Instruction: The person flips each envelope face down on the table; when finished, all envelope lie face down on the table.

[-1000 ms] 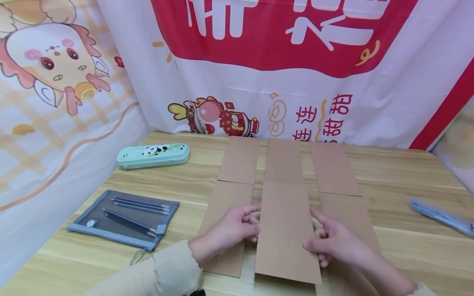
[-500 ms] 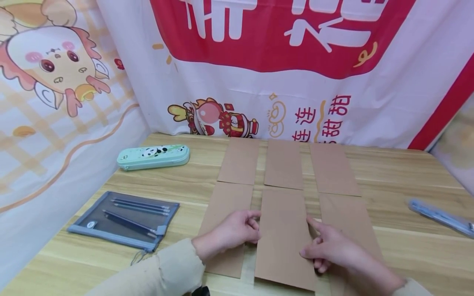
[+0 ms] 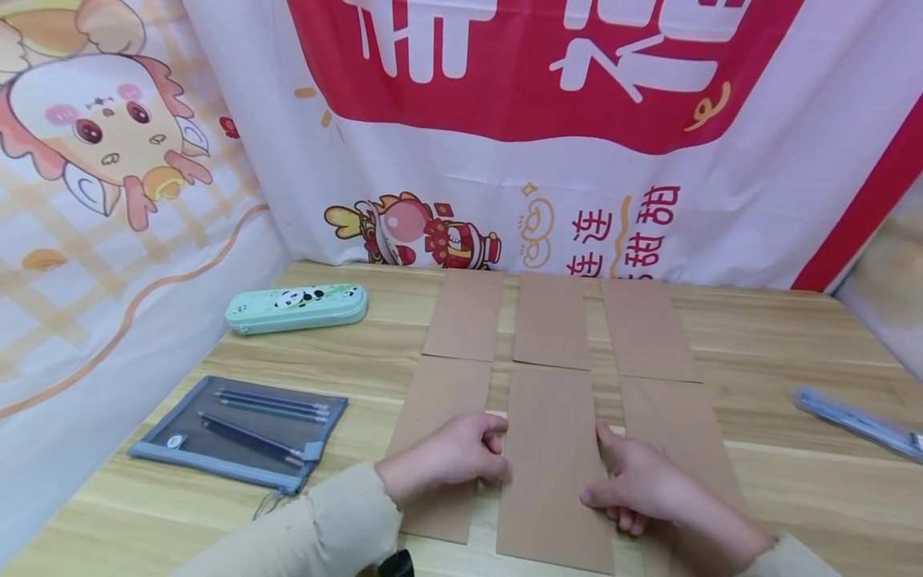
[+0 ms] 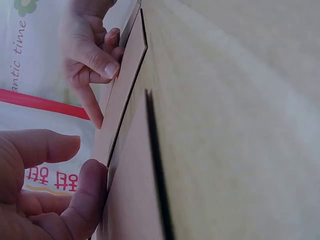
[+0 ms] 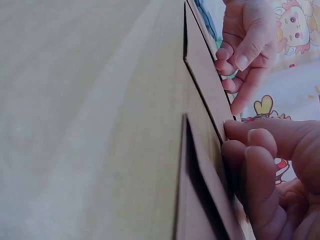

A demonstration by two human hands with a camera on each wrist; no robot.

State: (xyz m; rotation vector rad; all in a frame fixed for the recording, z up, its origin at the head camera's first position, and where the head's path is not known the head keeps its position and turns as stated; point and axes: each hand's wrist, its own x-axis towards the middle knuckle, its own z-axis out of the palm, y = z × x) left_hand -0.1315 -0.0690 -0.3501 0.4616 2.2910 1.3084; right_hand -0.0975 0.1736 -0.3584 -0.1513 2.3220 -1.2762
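Note:
Brown cardboard rectangles lie on the wooden table in two rows of three. Both hands flank the near middle cardboard piece [image 3: 554,465], which looks flat on the table. My left hand [image 3: 454,453] is at its left edge, thumb and forefinger close to or touching it, above the near left piece [image 3: 436,505]. Along the opposite edge, my right hand [image 3: 642,481] has its forefinger stretched out and its thumb on or beside the cardboard, the other fingers bent. The far middle piece [image 3: 551,320] lies just beyond. In the left wrist view, thumb and fingers of the left hand [image 4: 45,185] are apart.
A mint pencil case [image 3: 296,308] with a panda picture sits at the back left. Nearer is a blue mesh zip pouch [image 3: 238,433] holding several pencils. A slim blue object [image 3: 858,423] lies at the right. Printed cloth [image 3: 469,148] hangs behind the table [image 3: 815,353].
The near middle cardboard has slid towards me, exposing the far middle piece and a gap between them. Its near end, raised before, has come down onto the table. Both hands stay beside it.

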